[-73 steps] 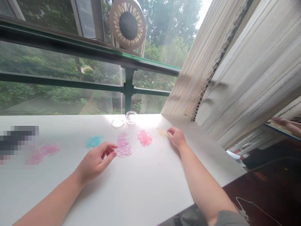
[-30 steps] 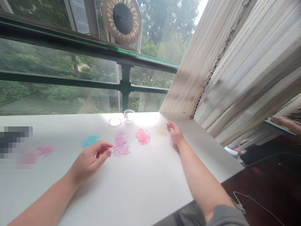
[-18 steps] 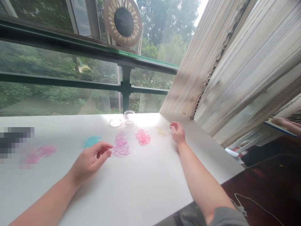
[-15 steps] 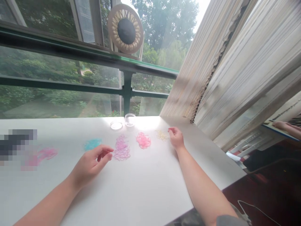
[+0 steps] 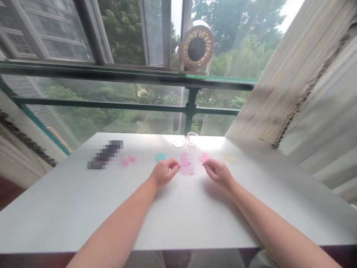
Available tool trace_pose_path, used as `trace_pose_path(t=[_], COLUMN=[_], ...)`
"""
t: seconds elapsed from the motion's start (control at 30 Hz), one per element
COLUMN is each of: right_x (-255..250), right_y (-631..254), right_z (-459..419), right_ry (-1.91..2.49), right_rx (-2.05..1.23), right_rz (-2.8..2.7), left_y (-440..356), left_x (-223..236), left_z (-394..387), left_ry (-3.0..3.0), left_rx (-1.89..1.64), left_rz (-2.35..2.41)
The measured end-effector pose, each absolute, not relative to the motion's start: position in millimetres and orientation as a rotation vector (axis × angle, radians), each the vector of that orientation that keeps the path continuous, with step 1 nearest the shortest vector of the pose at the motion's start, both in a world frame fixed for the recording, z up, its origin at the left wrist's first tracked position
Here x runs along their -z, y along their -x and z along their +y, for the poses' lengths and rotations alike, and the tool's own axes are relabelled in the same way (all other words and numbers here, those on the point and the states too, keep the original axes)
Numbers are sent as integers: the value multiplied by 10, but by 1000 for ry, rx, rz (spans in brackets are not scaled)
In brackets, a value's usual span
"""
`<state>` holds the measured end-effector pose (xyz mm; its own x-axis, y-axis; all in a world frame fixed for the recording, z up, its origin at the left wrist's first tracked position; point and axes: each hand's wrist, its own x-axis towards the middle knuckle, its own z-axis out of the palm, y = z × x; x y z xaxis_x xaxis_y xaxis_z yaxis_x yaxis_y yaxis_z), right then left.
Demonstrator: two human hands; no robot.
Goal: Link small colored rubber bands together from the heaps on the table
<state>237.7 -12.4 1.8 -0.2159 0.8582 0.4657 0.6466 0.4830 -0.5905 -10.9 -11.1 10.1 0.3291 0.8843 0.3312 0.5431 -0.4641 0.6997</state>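
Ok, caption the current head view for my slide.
Left hand near purple strands, right hand near neighbouring pink strands, clear container behind on the white table.

Table [image 5: 178, 217] is leaving loads of room on the near side, but purple strands [image 5: 187, 165] are sitting between left hand [image 5: 166, 172] and right hand [image 5: 219, 173].

Pink pile [image 5: 129, 160], turquoise pile [image 5: 161, 157], lilac pile [image 5: 186, 164], rose pile [image 5: 203, 156], pale yellow pile [image 5: 230, 158]; white bench [image 5: 178, 216]; dark green post [image 5: 191, 106]; cream curtain [image 5: 262, 93], faintly striped.

From purple strands [image 5: 186, 165]: left hand [image 5: 165, 172] at 9 o'clock, fingers curled; right hand [image 5: 220, 174] at 3; clear container [image 5: 192, 139] at 12.
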Motion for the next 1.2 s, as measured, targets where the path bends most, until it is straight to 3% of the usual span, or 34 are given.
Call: trace_pose_path(t=[0.23,0.6,0.8,1.2], right_x=[-114,112,78,37], right_y=[-1902,-2030,-2012,-2018], right_z=[-255,-242,-319,-382], right_ry=[1011,1050,1034,1009], right_rx=[-442,-638,-672,-692], right_rz=[-1973,-1744,-1764,-1839], left_y=[340,1343,1447,1386], left_x=[-82,-73,-73,-98], left_z=[-36,93,51,70], left_ry=[-2112,-1616,-1591,-1599], left_rx=[-901,-830,-610,-534], left_rz=[1533,2298,2417,2472])
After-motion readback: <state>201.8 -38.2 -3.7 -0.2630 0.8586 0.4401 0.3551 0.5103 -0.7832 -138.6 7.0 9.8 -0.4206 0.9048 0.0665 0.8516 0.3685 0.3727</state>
